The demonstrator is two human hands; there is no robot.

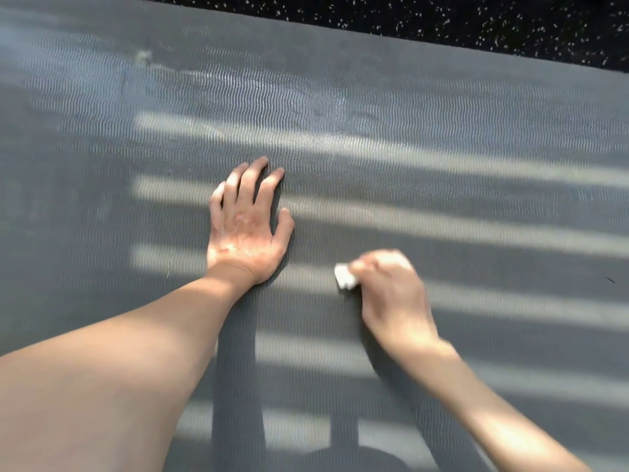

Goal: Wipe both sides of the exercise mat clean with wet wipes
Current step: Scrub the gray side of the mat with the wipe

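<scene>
Across nearly the whole view lies the grey exercise mat [442, 148], flat on the floor, its wavy ribbed surface crossed by bands of sunlight and shadow. Toward the far left of the mat sits a pale, whitish smudge [144, 57], with a faint streak trailing off to its right. Below it, the bare left forearm [119, 369] reaches in from the lower left corner. The left hand [245, 226] rests palm-down on the mat near the middle, fingers straight and slightly spread, the thumb out to the side, holding nothing. A little beyond those fingertips the ribbing catches the light with a damp-looking sheen. Just to the right and nearer the person, the right hand [391, 294] is blurred; its fingers are curled around a small wad of white wet wipe [345, 276], which pokes out at the hand's left side and sits against the mat. The two hands are near each other but apart. Along the top right, past the mat's far edge, shows a strip of black rubber floor [442, 18] flecked with white.
</scene>
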